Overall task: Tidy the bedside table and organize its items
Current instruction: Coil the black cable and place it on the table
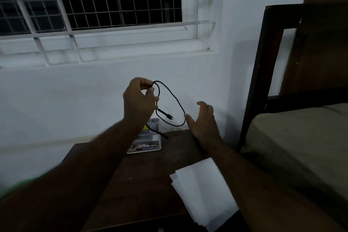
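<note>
While looped between two hands point(140, 98) point(202, 118), one black cable point(175, 98).

2 bare forearms, green sleeve point(17, 184) edge

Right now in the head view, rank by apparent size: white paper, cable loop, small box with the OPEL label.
1. white paper, largest, though it lies nearest the camera.
2. cable loop, held up by the left hand.
3. box with the OPEL label, partly hidden by the left forearm; 2 and 3 are close.
</note>
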A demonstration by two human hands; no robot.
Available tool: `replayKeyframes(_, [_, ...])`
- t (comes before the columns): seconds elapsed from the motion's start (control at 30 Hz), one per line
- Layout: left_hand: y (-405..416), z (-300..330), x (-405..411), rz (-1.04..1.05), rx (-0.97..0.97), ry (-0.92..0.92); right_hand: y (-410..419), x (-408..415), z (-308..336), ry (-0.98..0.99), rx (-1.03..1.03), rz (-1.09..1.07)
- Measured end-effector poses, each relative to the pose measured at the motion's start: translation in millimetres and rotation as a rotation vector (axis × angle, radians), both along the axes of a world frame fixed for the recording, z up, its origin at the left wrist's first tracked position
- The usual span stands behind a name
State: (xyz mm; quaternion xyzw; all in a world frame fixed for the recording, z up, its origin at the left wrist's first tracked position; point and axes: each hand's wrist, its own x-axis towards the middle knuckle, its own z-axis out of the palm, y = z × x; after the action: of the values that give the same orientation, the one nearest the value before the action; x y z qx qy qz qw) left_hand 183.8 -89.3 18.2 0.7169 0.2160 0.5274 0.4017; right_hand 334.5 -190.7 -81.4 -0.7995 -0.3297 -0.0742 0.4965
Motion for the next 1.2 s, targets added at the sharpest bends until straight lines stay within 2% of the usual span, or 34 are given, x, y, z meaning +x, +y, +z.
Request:
replayKeyframes(0.07, [2.8, 11.4, -9.5, -0.016, 0.054, 0.028, 6.2, -7.8, 11.2, -0.047, 0.154, 0.135])
replayKeyframes(0.13, [6.7, 18.9, -20.0, -0.033, 0.1, 0.095, 16.1, -16.9, 22.4, -0.068, 0.216, 0.233])
replayKeyframes(0.33, [20.4, 24.3, -55.0, -0.119, 0.11, 0.318, 37.6, -55.5, 43.6, 0.199, 0.31, 0.413])
replayKeyframes(0.43, [28.9, 24.8, -78.2, -0.178, 0.114, 0.508, 37.2, -65.9, 52.7, 0.324, 0.401, 0.421])
replayKeyframes(0.53, [39.8, 23.7, -102.1, -0.197, 0.06, 0.603, 34.2, -74.0, 64.4, 0.521, 0.556, 0.457])
replayKeyframes(0.77, [57.2, 24.6, -140.6, -0.162, -0.083, 0.571, 28.2, -84.7, 89.1, 1.199, 0.989, 0.733])
replayKeyframes(0.87, [60.7, 25.4, -148.2, -0.171, -0.141, 0.559, 21.6, -87.0, 92.1, 1.356, 1.085, 0.779])
replayKeyframes(1.0, [61.8, 27.3, -153.9, -0.151, -0.123, 0.49, 20.0, -100.7, 107.1, 1.307, 1.027, 0.743])
replayKeyframes(1.1, [61.8, 27.5, -156.1, -0.139, -0.155, 0.403, 23.2, -111.4, 118.4, 1.156, 0.929, 0.785])
replayKeyframes(1.2, [62.2, 26.1, -157.6, -0.119, -0.277, 0.352, 21.1, -118.4, 129.1, 0.975, 0.887, 0.895])
